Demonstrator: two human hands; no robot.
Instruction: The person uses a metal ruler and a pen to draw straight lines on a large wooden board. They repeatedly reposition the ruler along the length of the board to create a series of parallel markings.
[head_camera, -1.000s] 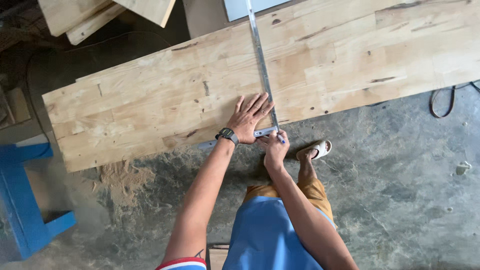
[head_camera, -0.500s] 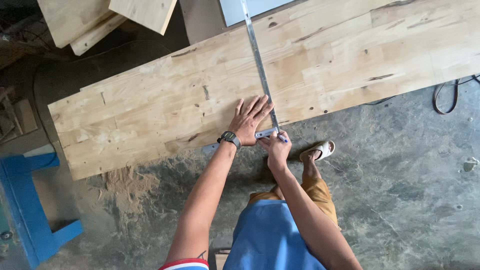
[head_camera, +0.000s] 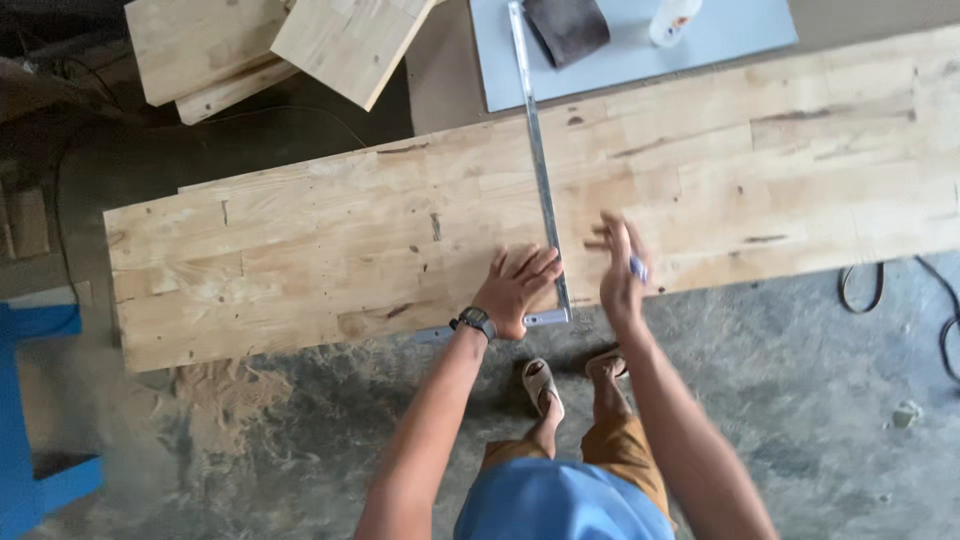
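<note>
Left hand (head_camera: 515, 290) spread flat on the metal square (head_camera: 540, 170) — right hand (head_camera: 620, 270) pinching a pencil (head_camera: 638, 267).

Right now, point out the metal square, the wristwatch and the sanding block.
metal square (head_camera: 540, 170), head view, on the long blade crossing the plank.
wristwatch (head_camera: 476, 321), head view, on its dark face at the left wrist.
sanding block (head_camera: 567, 26), head view, on its dark top face, upon the grey sheet.

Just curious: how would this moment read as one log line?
left hand flat on metal square | right hand holds pencil | wooden board
</note>
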